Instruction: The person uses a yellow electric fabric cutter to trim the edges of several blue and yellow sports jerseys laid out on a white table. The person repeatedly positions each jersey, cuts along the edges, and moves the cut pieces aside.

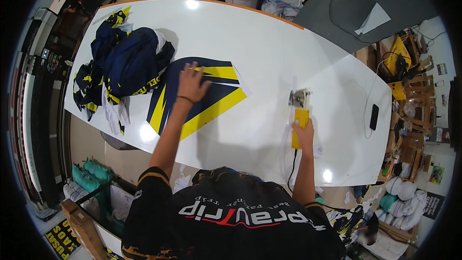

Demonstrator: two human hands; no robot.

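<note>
My left hand [191,84] lies with its fingers spread on a navy, yellow and white fabric panel [211,97], which is spread flat on the white table [260,149]. In my right hand [304,132] is a yellow-handled electric rotary fabric cutter [301,115]. Its metal cutting head [300,97] points away from me, to the right of the panel and apart from it. Thin pale scraps lie beside the cutter. Left of the panel is a heaped pile of navy and yellow fabric [130,60].
A black phone [374,117] with a pale cable lies near the table's right edge. The cutter's black cord [291,173] runs back toward me over the near edge. Beyond the far right side stands a grey surface [351,9] with a white scrap on it. A long machine [36,101] is at the left.
</note>
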